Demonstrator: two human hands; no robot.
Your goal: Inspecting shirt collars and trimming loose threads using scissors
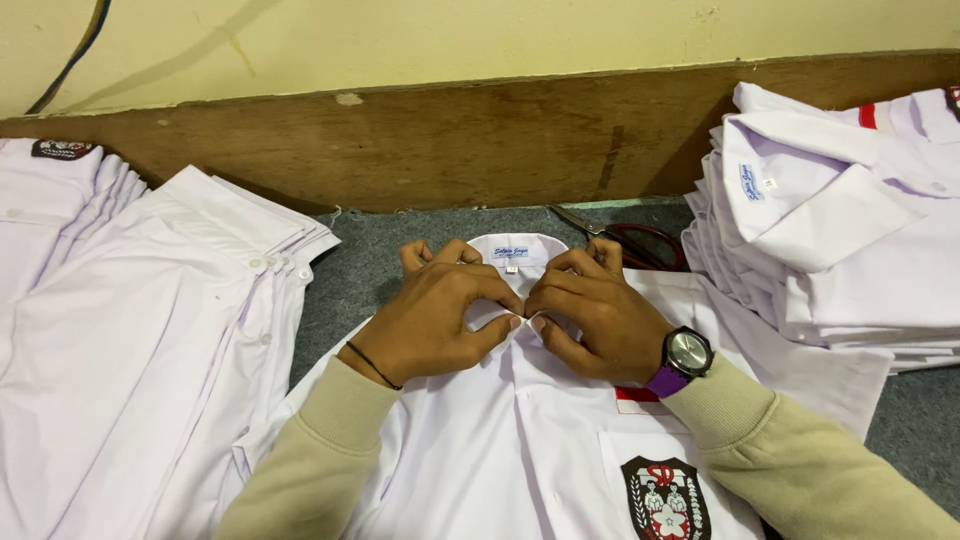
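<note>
White shirt [520, 440] lying flat, front up, on a grey worktop [345, 270], collar toward a wooden board [400, 140]. Left hand [435, 315] and right hand [590, 315] side by side at the collar, fingers closed, pinching the fabric at the neck opening. Wristwatch [685, 355] with purple strap on the right wrist. Stacks of white shirts at left [130, 340] and right [840, 230]. Red-handled scissors [625, 240] just behind the right hand.

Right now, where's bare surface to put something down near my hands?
Grey surface shows between the left shirt stack and the middle shirt, and by the scissors. The right stack crowds the rest.
</note>
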